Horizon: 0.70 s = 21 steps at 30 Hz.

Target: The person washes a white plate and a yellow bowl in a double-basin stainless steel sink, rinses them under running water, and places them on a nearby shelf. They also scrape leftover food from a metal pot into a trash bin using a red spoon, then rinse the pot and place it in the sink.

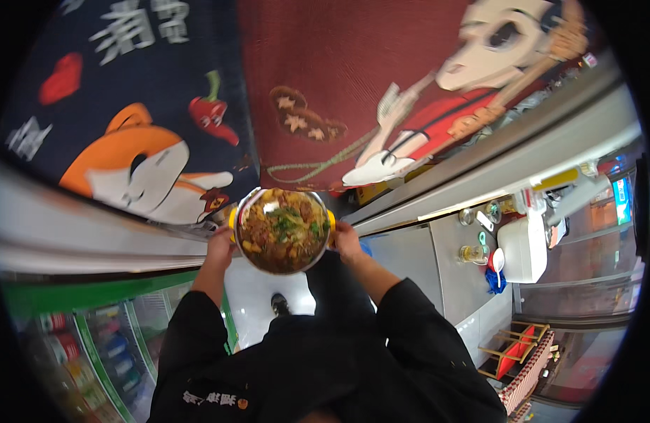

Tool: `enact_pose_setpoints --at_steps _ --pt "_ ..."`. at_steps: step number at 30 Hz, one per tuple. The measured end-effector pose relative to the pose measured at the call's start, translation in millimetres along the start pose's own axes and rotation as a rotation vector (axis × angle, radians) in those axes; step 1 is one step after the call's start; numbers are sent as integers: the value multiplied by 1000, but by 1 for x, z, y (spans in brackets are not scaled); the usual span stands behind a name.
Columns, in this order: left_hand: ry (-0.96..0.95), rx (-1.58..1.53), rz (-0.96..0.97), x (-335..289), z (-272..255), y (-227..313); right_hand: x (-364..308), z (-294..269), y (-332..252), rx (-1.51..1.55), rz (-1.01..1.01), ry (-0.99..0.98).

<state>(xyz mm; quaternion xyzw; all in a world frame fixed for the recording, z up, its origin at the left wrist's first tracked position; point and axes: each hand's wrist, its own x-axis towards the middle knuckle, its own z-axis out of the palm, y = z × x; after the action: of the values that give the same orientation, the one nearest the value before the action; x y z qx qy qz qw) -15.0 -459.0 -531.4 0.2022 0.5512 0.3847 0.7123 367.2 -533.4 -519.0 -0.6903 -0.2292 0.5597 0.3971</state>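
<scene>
Between my two hands is a round metal pot (pixel 285 272) with yellow handles, held out in front of me. Inside it lies a cooked dish (pixel 258 233) of brown chunks and yellowish pieces, topped with chopped green herbs (pixel 288 224). My left hand (pixel 220 247) is closed on the handle at the left side. On the opposite side my right hand (pixel 344 241) grips the other handle. Just beyond the pot hangs a split door curtain, its navy panel (pixel 219 42) on the left and its dark red panel (pixel 325 63) on the right. The panels' lower edges come close to the pot's far rim.
Green-framed glass-door fridges (pixel 89 352) with packaged goods stand along my left. At right, a steel counter (pixel 455 282) carries a white box (pixel 525 247), a glass jar (pixel 473 254) and a white ladle (pixel 498 261). A wooden chair (pixel 515 350) is farther back.
</scene>
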Motion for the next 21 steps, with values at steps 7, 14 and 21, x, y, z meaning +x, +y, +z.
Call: enact_pose_setpoints --at_steps 7,14,21 --pt "5 -152 5 112 17 108 162 73 -112 124 64 -83" --pt "52 -276 31 208 96 254 278 142 -339 28 52 -232" --pt "82 -291 74 315 121 394 353 145 -522 -89 19 -250"
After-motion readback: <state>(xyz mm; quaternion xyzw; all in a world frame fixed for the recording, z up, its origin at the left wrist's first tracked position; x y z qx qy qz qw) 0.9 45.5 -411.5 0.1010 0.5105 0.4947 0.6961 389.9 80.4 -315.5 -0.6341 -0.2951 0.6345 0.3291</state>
